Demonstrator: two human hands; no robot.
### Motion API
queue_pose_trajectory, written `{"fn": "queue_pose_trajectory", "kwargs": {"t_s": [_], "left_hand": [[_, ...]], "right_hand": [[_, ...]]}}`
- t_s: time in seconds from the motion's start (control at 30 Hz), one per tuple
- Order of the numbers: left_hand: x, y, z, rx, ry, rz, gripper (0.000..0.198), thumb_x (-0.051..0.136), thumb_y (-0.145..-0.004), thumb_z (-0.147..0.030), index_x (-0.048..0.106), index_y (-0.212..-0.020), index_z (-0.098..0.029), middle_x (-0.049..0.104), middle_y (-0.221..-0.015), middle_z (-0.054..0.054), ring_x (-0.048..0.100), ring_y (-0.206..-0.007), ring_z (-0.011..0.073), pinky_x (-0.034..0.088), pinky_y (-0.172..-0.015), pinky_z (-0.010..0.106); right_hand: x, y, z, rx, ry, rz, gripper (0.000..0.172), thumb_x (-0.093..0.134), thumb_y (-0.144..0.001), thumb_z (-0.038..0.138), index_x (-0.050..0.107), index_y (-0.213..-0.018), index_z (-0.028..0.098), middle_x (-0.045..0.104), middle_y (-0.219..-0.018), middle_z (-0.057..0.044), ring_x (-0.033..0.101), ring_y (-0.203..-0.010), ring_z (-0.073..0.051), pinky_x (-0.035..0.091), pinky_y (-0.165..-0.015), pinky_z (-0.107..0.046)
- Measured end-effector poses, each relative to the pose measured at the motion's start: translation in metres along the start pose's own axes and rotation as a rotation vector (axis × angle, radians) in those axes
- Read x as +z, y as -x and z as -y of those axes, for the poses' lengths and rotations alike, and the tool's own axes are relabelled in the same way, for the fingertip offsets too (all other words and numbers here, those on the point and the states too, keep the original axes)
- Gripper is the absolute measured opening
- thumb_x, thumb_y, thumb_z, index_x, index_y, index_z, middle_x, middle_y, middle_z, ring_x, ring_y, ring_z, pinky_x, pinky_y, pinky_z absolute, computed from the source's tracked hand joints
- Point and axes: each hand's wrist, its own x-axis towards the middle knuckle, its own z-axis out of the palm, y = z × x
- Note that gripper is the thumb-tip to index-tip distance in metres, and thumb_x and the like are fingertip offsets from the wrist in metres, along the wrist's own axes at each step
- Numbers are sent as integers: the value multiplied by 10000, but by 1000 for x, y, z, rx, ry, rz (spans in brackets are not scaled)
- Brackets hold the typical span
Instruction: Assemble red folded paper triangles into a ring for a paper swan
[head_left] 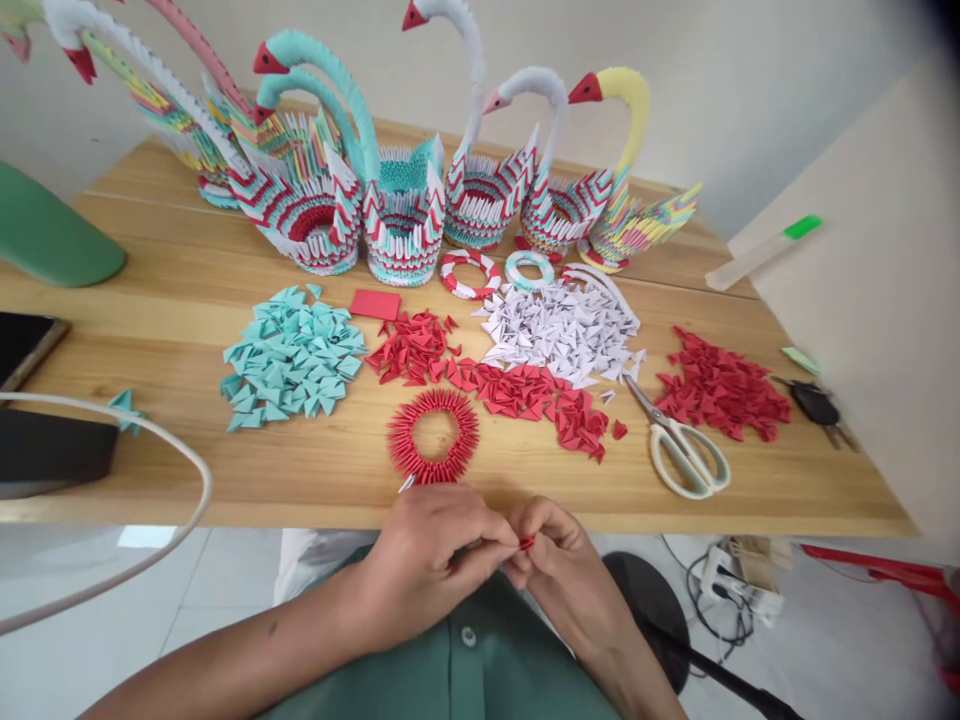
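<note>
My left hand (442, 545) and my right hand (559, 565) meet just off the table's front edge, fingertips pinched together on a small red paper piece (526, 543). Just beyond my left hand lies a ring of red folded pieces (401, 440), with a small white piece (407, 484) at its lower edge. Behind the ring is a band of loose red triangles (517, 390). White triangles (559, 330) are heaped behind them, and teal triangles (292, 355) to the left. Another red pile (716, 385) lies on the right.
Several paper swans (405, 230) stand along the back. Scissors (686, 450) and keys (816, 405) lie at the right. On the left are a phone (26, 345), a black box (52, 450), a green object (56, 235) and a white cable (202, 480) arching over the edge.
</note>
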Motion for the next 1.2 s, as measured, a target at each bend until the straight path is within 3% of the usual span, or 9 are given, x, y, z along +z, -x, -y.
{"fn": "queue_pose_trajectory", "kwargs": {"t_s": [0.5,0.7,0.8,0.93,1.03,1.2], "left_hand": [[-2,2,-2,41,-99,69,255,506,-1005,-177,651,-796,-174,690,-674,1,558,-586,106,399,-625,246],[-7,-1,1,200,-352,155,301,423,-1029,-157,619,-800,-155,633,-667,0,524,-602,121,343,-604,280],[-9,-1,4,191,-385,191,299,419,-1030,-171,597,-790,-158,608,-656,-5,513,-595,121,337,-597,277],[-11,2,6,92,-247,197,182,489,-999,-163,586,-845,-167,628,-694,-11,543,-613,113,370,-630,248],[-11,3,7,46,-171,166,126,534,-962,-130,584,-857,-177,634,-695,-17,549,-609,108,374,-632,232],[-4,5,7,37,-181,57,139,554,-935,-98,581,-818,-170,596,-643,-25,509,-575,97,361,-605,219]], "right_hand": [[-2,3,0,-97,166,-4,364,847,-698,474,595,-662,214,553,-646,40,510,-546,-110,449,-581,-259],[-11,5,4,-134,377,8,323,796,-770,472,640,-678,205,612,-670,18,559,-628,-127,458,-629,-253],[-10,9,11,-163,558,-36,257,777,-801,411,673,-683,208,662,-687,3,601,-656,-138,482,-632,-244],[-4,15,25,-344,921,-97,69,728,-841,314,747,-813,254,751,-783,-10,689,-708,-173,531,-662,-260],[-2,17,30,-518,1113,-63,104,657,-895,269,743,-836,266,759,-775,-5,702,-690,-172,531,-640,-257],[3,16,25,-679,1225,-69,133,603,-918,209,672,-809,244,704,-696,21,654,-610,-130,497,-579,-231]]}}
